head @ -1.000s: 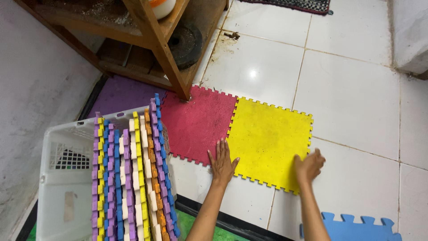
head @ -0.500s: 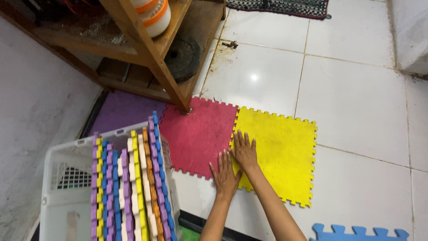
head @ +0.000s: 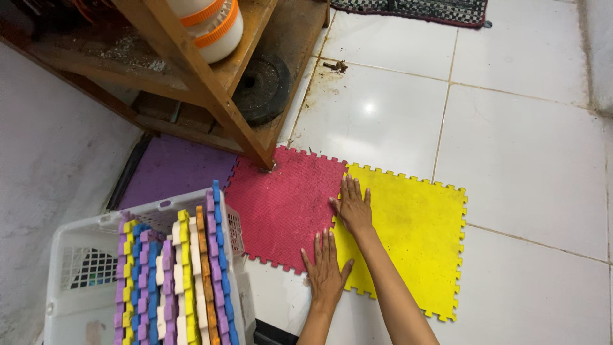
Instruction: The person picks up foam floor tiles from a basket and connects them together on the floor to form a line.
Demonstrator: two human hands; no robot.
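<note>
Right hand (head: 352, 207) moved up the seam since half a second ago, flat and open, left hand (head: 325, 268) still open-palmed just below, pressing red mat (head: 284, 207) against yellow mat (head: 408, 236), basket of tiles (head: 169, 281) left of both hands.

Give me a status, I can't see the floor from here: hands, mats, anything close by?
Left hand and right hand flat on the seam between red mat and yellow mat. Basket of mats beside them.

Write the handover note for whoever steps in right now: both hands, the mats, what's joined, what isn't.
Left hand: flat, palm down on the seam's near end.
Right hand: flat on the seam farther up.
Red mat and yellow mat lie side by side on the tiled floor, edges meeting; purple mat sits left of red.
Left: many coloured mats stand in the white basket.
</note>
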